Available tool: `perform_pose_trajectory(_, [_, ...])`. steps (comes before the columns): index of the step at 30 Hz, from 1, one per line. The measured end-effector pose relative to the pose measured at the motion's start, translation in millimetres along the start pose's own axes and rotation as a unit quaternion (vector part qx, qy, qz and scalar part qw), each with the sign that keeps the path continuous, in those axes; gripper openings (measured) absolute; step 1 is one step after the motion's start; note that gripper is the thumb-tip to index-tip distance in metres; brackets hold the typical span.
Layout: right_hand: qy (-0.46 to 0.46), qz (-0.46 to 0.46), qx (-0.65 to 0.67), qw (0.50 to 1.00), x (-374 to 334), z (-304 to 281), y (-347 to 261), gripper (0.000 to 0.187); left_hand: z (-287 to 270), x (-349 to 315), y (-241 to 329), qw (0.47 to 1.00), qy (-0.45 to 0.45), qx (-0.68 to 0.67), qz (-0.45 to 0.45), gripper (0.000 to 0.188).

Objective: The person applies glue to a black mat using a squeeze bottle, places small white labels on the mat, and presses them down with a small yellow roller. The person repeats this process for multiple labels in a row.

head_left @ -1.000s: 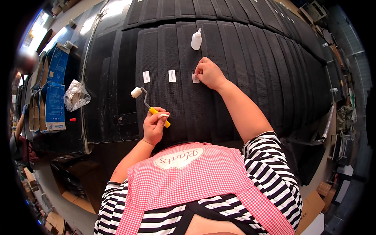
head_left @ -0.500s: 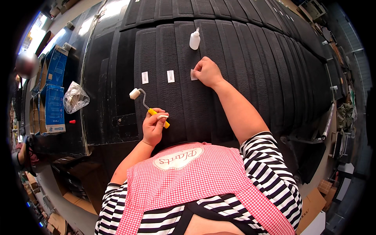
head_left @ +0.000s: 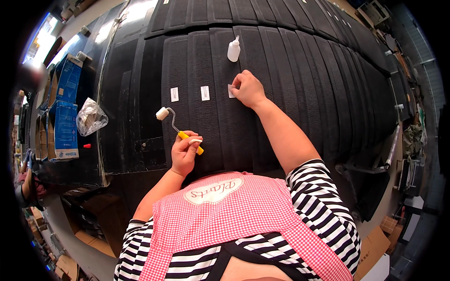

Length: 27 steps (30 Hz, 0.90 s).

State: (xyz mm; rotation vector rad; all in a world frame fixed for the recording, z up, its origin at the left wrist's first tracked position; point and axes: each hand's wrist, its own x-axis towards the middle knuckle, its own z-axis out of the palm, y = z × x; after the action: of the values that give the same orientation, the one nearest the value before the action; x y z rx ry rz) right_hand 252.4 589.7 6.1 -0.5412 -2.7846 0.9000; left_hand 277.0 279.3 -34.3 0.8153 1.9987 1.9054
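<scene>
My left hand [head_left: 184, 153] is closed around the yellow handle of a small paint roller [head_left: 174, 122], its white head up and to the left. A small white piece [head_left: 195, 141] is also held between that thumb and fingers; I cannot make out its kind. My right hand [head_left: 249, 89] is closed in a pinch at a small whitish label [head_left: 231, 91] on a black ribbed mat [head_left: 239, 136]. The fingertips cover part of the label. Two white labels, one [head_left: 175, 94] and another [head_left: 205, 93], lie on the mat to the left. A white squeeze bottle [head_left: 233, 49] stands upright beyond my right hand.
Several black mats lie overlapped across the table. On the left side are blue cardboard boxes [head_left: 64, 124], a clear plastic bag [head_left: 91, 117] with pale contents and a small red cap-like piece [head_left: 87, 146]. A metal bar [head_left: 391, 152] runs along the right edge.
The view has shifted slightly. My right hand stays at the label with its fingers a little changed in pose, and my left hand still holds the roller in the same place.
</scene>
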Motion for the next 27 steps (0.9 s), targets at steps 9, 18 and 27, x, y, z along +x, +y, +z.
perform_pose_trajectory(9, [0.044,-0.096,-0.034,0.994,-12.3,4.4,3.8,0.01,-1.0,0.0,2.4,1.0,-0.003,0.004,-0.001,0.016])
perform_pose_trajectory(18, [0.101,-0.029,0.211,0.972,-95.2,-9.6,-38.6,0.012,-3.1,7.5,22.0,0.989,-0.04,-0.122,-0.069,0.023])
perform_pose_trajectory(27, [0.041,-0.154,0.196,0.967,-175.3,12.3,-60.7,0.08,49.1,44.8,49.2,0.872,-0.213,-0.344,-0.277,0.032])
